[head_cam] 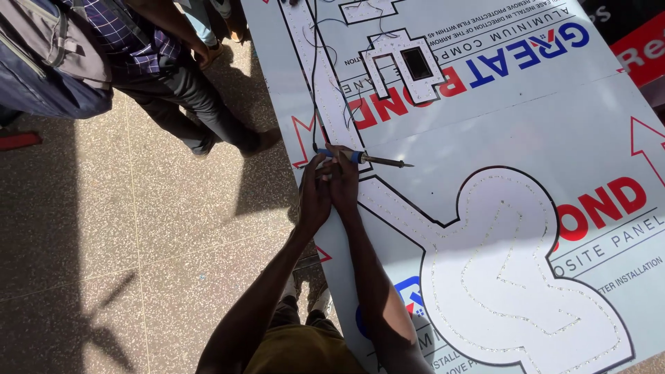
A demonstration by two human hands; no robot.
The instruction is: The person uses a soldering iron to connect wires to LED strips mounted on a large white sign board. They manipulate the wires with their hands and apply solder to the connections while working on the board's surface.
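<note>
Hands together at left edge of large white panel (499, 131) lying flat on speckled floor (138, 228). Right hand (344, 181) fingers closed around blue handle of soldering iron (364, 158); metal tip points right, just above panel face. Left hand (315, 194) beside right, touching it; fingers curled, grip on anything cannot tell. Black cord (314, 76) runs up across panel. Bystander (159, 62) with backpack stands upper left.

One soldering iron (364, 158) lies across one large film-covered panel (526, 118) — two hands, the left hand (314, 196) and right hand (344, 181), meet beside it. Two cut-out shapes sit on the panel — one small angular piece (405, 66), one big curved piece (512, 277). One bystander (159, 62) stands nearby.
</note>
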